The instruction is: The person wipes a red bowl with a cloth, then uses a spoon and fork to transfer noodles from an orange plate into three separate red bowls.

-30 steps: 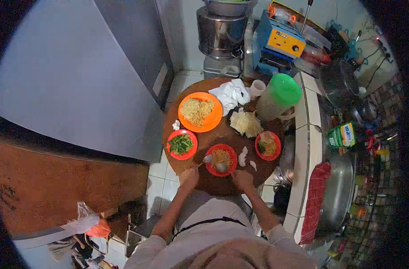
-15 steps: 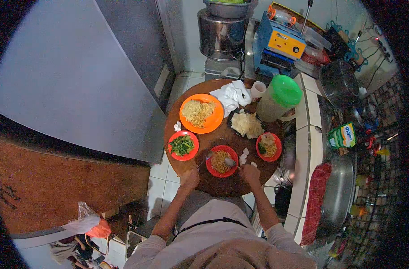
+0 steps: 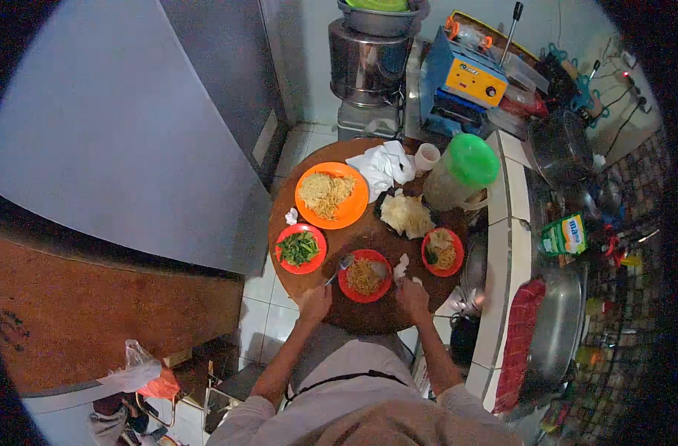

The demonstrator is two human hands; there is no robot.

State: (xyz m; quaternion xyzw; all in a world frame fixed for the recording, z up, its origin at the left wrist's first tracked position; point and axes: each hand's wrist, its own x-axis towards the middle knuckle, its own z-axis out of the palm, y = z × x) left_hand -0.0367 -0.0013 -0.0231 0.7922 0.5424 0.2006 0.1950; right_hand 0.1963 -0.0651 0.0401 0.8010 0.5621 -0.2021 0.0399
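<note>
My left hand (image 3: 316,299) is closed on the handle of a metal utensil (image 3: 335,275), whose head rests at the left rim of the central red plate (image 3: 344,289). Noodles (image 3: 364,277) lie on that plate. On its right side, my right hand (image 3: 412,297) is closed on a utensil whose handle is mostly hidden, with its head over the noodles. White scraps (image 3: 402,266) lie just beyond my right hand. A red plate of green leaves (image 3: 299,248) stands left of the noodles, and another red plate with noodles (image 3: 444,256) stands to the right.
Farther back on the round wooden table (image 3: 288,286) are an orange plate of noodles (image 3: 325,195), crackers (image 3: 407,214), white cloth or plastic (image 3: 384,165), a cup (image 3: 427,157) and a green-lidded pitcher (image 3: 473,161). A tiled counter edge (image 3: 509,260) runs along the right.
The table appears slightly lower in view. The utensil in my left hand shows more of its handle, while the one in my right hand is harder to see.
</note>
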